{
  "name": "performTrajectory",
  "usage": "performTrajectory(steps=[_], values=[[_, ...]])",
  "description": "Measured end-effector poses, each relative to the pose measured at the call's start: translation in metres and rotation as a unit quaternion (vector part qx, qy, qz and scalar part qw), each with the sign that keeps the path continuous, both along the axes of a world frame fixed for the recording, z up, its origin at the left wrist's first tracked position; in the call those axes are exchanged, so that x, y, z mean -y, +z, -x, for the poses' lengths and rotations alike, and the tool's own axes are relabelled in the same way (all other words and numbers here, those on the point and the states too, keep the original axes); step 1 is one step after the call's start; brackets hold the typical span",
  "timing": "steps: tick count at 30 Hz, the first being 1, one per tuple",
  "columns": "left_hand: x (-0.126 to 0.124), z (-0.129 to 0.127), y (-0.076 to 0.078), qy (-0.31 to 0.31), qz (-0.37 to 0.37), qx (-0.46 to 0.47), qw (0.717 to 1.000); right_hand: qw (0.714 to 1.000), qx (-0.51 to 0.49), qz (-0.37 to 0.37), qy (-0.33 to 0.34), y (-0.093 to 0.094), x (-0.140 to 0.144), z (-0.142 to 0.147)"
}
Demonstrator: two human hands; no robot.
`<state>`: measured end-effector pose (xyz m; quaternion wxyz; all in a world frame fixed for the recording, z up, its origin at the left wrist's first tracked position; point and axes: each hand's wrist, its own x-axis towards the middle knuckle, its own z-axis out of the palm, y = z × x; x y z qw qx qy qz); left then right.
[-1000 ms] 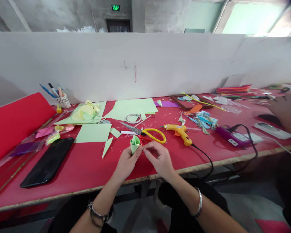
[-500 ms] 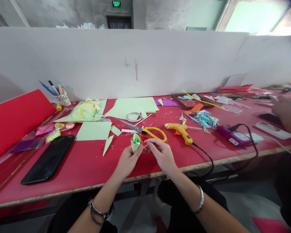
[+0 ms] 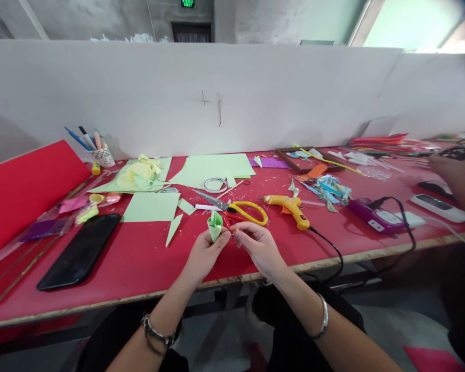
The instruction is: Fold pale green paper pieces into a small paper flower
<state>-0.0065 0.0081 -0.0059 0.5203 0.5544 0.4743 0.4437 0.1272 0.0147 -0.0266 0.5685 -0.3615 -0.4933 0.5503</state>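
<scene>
Pale-green rolled paper cone (image 3: 214,227) held steady while the fingertips draw apart

The pale-green paper cone sits upright, tilted a little, in the bare left hand (image 3: 203,257), above the near edge of the red-covered tabletop (image 3: 151,263). Thumb and fingers pinch its lower part; its rolled mouth shows above them.

What has changed is the gap between the hands. A second ago the fingertips all but met beside the cone; now the bare right hand (image 3: 261,251) stands slightly to the right, thumb and forefinger pressed together on what looks like a thin, pale strand. Whether that strand is fixed to the cone is too small to tell. The cone keeps its place, so the left hand seems to serve as the anchor and the right to do the fine handling.

Just beyond the hands lie the metal scissors with yellow and red handles (image 3: 231,208), blades pointing left. The yellow glue gun (image 3: 292,204) rests to their right, apart from both hands.
</scene>
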Motion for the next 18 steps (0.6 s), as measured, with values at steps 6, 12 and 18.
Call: performTrajectory(steps=[6, 12, 18], values=[[-0.0014, -0.0005, -0.0015, -0.017, -0.005, -0.020, 1.000, 1.000, -0.014, 0.007, 0.000, 0.0018, 0.0002, 0.0013], [-0.0018, 0.0000, -0.0024, -0.026, -0.010, -0.022, 0.999, 0.999, -0.038, 0.011, -0.005, 0.0010, 0.0013, 0.0008], [-0.0029, 0.0013, -0.0065, -0.014, -0.004, -0.019, 1.000, 0.989, -0.133, 0.073, -0.001, 0.0039, 0.0012, 0.0004]])
